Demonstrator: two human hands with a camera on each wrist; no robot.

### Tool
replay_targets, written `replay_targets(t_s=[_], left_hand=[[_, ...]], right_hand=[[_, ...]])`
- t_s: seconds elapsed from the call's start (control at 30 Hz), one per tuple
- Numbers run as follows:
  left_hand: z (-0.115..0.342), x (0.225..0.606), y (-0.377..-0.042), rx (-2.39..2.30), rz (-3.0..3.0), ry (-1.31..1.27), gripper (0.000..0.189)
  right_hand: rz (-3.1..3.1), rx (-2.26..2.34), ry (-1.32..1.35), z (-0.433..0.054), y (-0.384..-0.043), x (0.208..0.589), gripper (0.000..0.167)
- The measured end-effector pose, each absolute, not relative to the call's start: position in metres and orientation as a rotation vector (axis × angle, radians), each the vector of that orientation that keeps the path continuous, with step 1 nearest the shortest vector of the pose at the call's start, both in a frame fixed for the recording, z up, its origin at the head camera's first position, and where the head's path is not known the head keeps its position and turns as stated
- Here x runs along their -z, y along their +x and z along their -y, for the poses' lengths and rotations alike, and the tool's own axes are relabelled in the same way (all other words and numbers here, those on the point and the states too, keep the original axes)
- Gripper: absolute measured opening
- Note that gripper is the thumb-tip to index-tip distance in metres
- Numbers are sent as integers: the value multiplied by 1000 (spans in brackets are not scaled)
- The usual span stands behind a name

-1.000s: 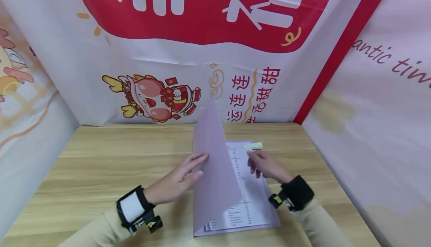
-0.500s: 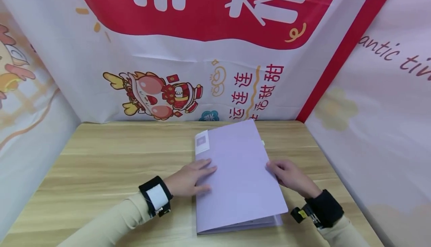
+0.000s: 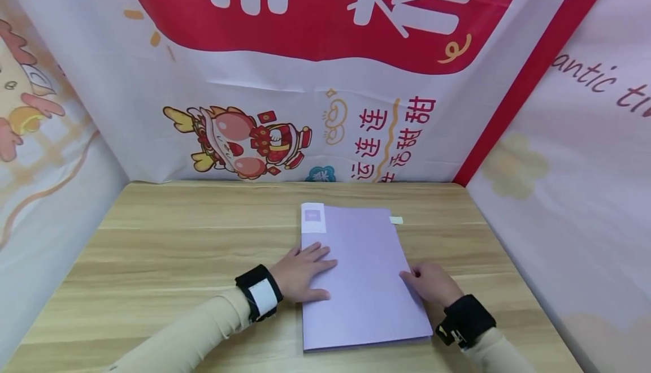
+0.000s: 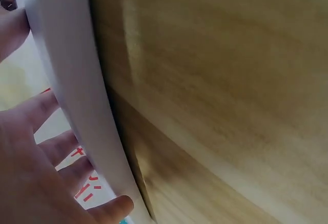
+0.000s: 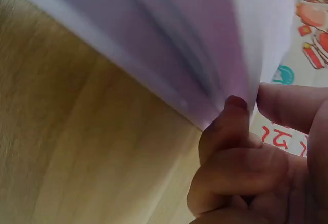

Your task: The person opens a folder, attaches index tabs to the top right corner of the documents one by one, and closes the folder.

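Observation:
A light purple folder (image 3: 363, 277) lies with its cover down on the wooden table, a white label (image 3: 312, 218) at its upper left corner. My left hand (image 3: 304, 274) rests on the spine side with fingers spread; in the left wrist view those fingers (image 4: 66, 149) lie along the folder's spine (image 4: 77, 75). At the opposite edge my right hand (image 3: 431, 283) pinches the front cover between thumb and curled index finger. The right wrist view shows the cover (image 5: 251, 34) in that pinch, slightly raised, with the inner sheets partly visible below. A pale green tab (image 3: 396, 220) sticks out at the upper right.
The wood-grain table (image 3: 203, 237) spreads to both sides of the folder. Behind it hangs a white and red printed cloth (image 3: 315, 34). More printed cloth (image 3: 569, 203) closes off the right side, and another hanging (image 3: 56, 181) the left.
The purple cover has swung over from upright to the right and down onto the sheets. My right hand has taken its free edge and lowered it; my left hand has moved onto the spine side.

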State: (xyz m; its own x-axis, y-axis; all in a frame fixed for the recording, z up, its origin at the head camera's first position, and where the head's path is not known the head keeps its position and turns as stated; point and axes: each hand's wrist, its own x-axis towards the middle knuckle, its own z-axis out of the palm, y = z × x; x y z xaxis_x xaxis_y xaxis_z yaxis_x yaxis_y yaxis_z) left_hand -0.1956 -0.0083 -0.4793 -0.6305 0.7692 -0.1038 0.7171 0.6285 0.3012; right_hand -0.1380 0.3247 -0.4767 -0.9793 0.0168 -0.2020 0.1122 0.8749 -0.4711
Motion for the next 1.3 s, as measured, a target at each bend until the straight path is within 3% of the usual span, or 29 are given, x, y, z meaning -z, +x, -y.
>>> replay_targets(t_s=[0.6,1.3], left_hand=[[10,519,-201,-215,-2673,1292,74],[13,518,-200,-221,-2661,1294,74]], right_hand=[[-2866,232,89,-313,-145,480,32],[-2903,181,21,-310,-141,486,29]])
